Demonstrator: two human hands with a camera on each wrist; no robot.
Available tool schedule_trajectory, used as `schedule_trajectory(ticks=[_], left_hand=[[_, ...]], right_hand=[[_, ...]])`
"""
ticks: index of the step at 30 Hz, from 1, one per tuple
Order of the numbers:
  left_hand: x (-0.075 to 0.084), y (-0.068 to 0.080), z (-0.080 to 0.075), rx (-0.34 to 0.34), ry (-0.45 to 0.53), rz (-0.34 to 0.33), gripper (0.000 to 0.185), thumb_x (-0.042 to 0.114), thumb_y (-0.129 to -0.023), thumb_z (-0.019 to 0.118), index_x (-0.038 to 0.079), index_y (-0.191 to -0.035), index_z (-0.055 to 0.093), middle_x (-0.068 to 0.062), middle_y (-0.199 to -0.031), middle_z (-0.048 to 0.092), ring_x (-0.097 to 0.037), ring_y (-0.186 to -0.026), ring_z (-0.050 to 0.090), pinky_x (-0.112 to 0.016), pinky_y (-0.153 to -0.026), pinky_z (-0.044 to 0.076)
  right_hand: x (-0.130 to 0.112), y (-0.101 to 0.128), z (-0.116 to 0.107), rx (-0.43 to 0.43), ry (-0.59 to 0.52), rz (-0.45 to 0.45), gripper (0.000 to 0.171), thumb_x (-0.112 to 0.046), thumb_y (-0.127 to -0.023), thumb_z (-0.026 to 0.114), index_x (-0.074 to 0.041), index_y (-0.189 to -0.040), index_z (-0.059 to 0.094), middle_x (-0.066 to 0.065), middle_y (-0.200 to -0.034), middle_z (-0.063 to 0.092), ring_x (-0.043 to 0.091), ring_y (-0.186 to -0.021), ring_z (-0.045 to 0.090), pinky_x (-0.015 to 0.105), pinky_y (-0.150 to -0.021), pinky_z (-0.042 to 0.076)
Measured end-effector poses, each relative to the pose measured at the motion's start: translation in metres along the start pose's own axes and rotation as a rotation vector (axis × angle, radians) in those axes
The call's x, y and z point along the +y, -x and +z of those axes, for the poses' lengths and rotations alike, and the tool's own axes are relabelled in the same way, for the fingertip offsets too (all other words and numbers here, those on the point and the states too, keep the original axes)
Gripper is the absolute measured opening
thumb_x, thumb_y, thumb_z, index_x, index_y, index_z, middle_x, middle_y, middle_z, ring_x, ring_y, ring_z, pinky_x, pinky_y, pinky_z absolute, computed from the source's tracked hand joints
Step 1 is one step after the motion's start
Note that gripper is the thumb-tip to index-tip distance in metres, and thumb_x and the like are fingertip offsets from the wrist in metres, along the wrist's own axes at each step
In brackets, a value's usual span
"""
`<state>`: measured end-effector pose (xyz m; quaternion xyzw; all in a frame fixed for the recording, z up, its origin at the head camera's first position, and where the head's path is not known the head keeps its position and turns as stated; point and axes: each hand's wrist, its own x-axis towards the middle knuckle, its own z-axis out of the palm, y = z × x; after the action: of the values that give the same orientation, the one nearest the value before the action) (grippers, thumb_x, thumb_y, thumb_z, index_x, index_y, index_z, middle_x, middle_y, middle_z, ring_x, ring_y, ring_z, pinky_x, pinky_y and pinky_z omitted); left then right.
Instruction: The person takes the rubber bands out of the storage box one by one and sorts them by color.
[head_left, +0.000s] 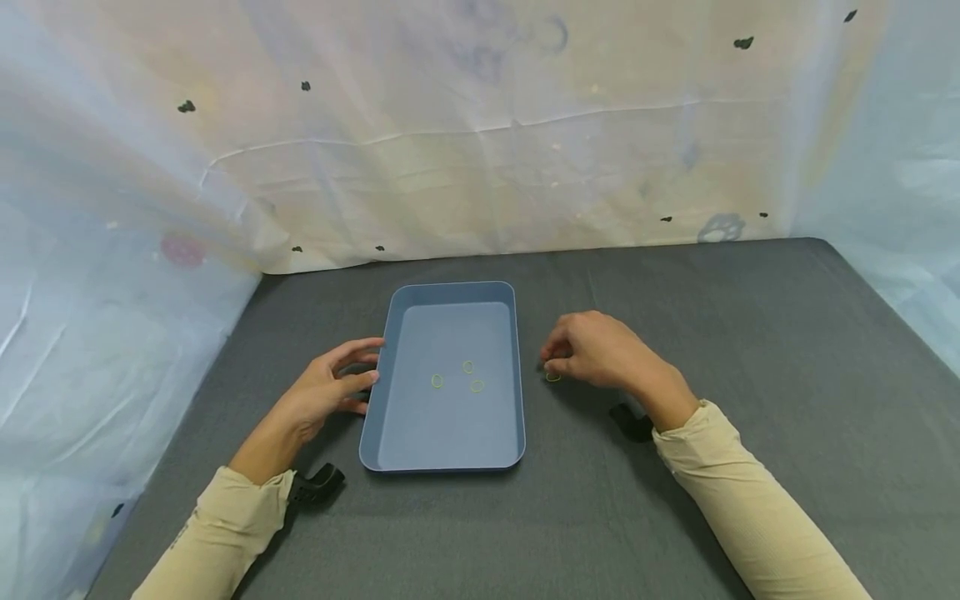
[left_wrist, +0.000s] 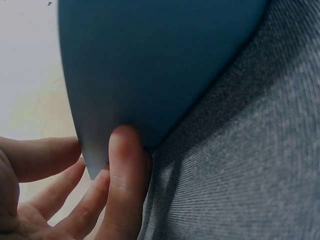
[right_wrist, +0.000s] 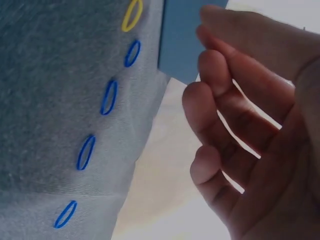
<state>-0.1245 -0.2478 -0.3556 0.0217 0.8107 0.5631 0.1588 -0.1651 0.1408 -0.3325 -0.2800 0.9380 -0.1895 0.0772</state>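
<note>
A blue rectangular tray (head_left: 444,433) lies on dark cloth between the two hands. Inside it are three thin yellow bands (head_left: 477,387), like small rubber bands. My left hand (head_left: 318,387) rests its fingertips against the tray's left wall; in the left wrist view a finger (left_wrist: 126,155) presses the outer side. To the right of the tray, my right hand (head_left: 603,350) hovers with loosely bent fingers just over another yellow band (head_left: 553,377). In the right wrist view that yellow band (right_wrist: 132,16) lies on the cloth, apart from the fingers, with nothing visible in the hand.
Several blue bands (right_wrist: 109,97) lie in a row on the cloth beyond the yellow one in the right wrist view. Grey cloth (head_left: 712,333) covers the table. A pale patterned curtain (head_left: 480,167) hangs behind it. Black straps (head_left: 632,422) sit at the wrists.
</note>
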Motion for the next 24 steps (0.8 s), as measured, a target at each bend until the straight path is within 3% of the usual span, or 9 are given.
schedule_trajectory(ticks=[6, 15, 24], left_hand=[[0.000, 0.000, 0.001, 0.001, 0.006, -0.002, 0.060, 0.015, -0.099, 0.062, 0.011, -0.153, 0.037, -0.024, -0.150, 0.040, -0.023, -0.107, 0.063, -0.037, -0.073, 0.060], [0.001, -0.003, 0.000, 0.001, -0.011, 0.009, 0.059, 0.017, -0.099, 0.062, 0.012, -0.153, 0.037, -0.023, -0.150, 0.041, -0.021, -0.108, 0.063, -0.036, -0.073, 0.060], [0.001, 0.001, 0.001, 0.004, -0.020, -0.013, 0.060, 0.018, -0.100, 0.062, 0.013, -0.153, 0.036, -0.023, -0.151, 0.039, -0.028, -0.113, 0.061, -0.037, -0.074, 0.060]], right_hand=[[-0.004, 0.003, -0.003, 0.024, -0.017, -0.037, 0.013, -0.023, -0.088, 0.077, -0.019, -0.101, 0.078, -0.005, -0.101, 0.069, 0.014, -0.095, 0.068, 0.039, -0.083, 0.055], [-0.012, 0.000, -0.003, 0.129, -0.062, -0.103, 0.013, -0.022, -0.089, 0.076, -0.019, -0.101, 0.079, -0.005, -0.098, 0.068, 0.016, -0.086, 0.066, 0.033, -0.073, 0.052], [-0.033, -0.006, 0.014, 0.180, -0.064, -0.183, 0.014, -0.022, -0.089, 0.076, -0.019, -0.103, 0.079, -0.005, -0.099, 0.068, 0.016, -0.090, 0.061, 0.032, -0.076, 0.051]])
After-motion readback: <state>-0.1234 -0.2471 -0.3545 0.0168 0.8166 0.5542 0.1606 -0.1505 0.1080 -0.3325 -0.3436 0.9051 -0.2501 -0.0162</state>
